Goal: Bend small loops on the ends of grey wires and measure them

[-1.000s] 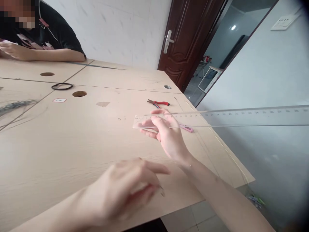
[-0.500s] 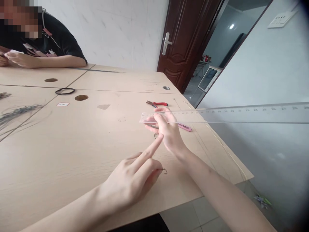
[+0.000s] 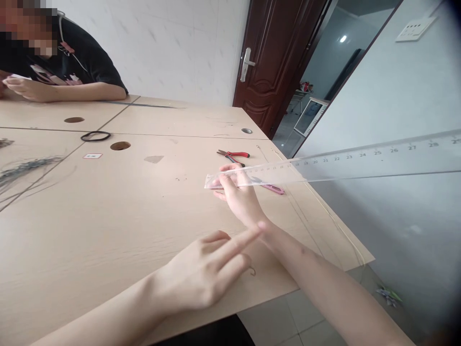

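Note:
My right hand [image 3: 239, 192] is closed round the near-zero end of a long clear plastic ruler [image 3: 317, 166], which slants out to the right over the table edge. Lower down, my left hand [image 3: 209, 269] has its index finger stretched out, its tip at my right wrist. A thin wire with a hooked tip [image 3: 252, 271] sticks out beside the left thumb, which seems to pinch it; the rest is hidden by the hand. Just beyond the right hand lie red-handled pliers [image 3: 236, 154]. A pink craft knife [image 3: 272, 188] rests partly under the ruler.
On the wooden table [image 3: 108, 230] are a black ring [image 3: 95, 139], a bundle of grey wires [image 3: 29, 169], a small label [image 3: 92, 155] and a cable hole [image 3: 120, 146]. Another person [image 3: 82, 62] leans on the far left. A wall [image 3: 406, 96] stands right of the table.
The ruler has tilted, its far end rising. My left index finger has moved right and down, from the right hand's base to the wrist. The loop below the right hand no longer shows.

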A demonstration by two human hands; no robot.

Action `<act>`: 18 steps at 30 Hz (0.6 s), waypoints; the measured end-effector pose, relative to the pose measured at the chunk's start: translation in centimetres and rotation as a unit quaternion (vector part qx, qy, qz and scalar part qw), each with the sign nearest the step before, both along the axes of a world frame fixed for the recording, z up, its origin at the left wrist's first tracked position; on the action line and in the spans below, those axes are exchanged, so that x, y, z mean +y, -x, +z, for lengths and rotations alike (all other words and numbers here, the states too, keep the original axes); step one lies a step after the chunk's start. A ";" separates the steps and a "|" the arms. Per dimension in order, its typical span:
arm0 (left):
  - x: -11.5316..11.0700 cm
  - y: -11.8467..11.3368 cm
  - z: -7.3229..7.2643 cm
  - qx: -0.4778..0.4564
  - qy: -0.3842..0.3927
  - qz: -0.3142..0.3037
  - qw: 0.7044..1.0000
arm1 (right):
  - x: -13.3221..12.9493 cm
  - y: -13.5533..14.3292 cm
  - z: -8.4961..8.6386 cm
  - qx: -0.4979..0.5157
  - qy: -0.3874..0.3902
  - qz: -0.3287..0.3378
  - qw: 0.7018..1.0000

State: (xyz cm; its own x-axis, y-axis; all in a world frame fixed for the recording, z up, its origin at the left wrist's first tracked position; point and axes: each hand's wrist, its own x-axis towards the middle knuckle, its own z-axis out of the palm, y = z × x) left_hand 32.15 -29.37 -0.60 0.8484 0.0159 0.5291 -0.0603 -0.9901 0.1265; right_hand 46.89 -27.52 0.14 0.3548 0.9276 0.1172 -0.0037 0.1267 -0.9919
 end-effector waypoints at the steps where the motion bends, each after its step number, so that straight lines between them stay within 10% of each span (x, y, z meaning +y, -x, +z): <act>1: -0.1 0.0 0.0 0.015 -0.013 -0.016 1.000 | 0.0 0.0 -0.1 -0.005 0.001 0.000 1.000; 8: 0.4 0.2 0.0 -0.038 0.179 0.207 0.961 | -0.3 -0.3 0.7 0.004 -0.024 -0.010 1.000; 13: 2.0 1.6 1.7 -0.100 0.501 0.194 0.838 | -1.2 -0.5 2.4 0.038 -0.099 0.038 0.994; 18: 3.4 2.5 2.5 -0.156 0.599 0.200 0.760 | -2.1 -0.7 3.3 0.083 -0.158 0.146 0.973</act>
State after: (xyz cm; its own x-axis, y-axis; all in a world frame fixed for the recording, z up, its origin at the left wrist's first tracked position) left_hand 29.63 -25.97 1.93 0.4851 0.8679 0.1064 0.0033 -0.1235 0.9923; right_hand 47.54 -29.67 3.44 0.1201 0.9184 0.3769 -0.2417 0.3953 -0.8862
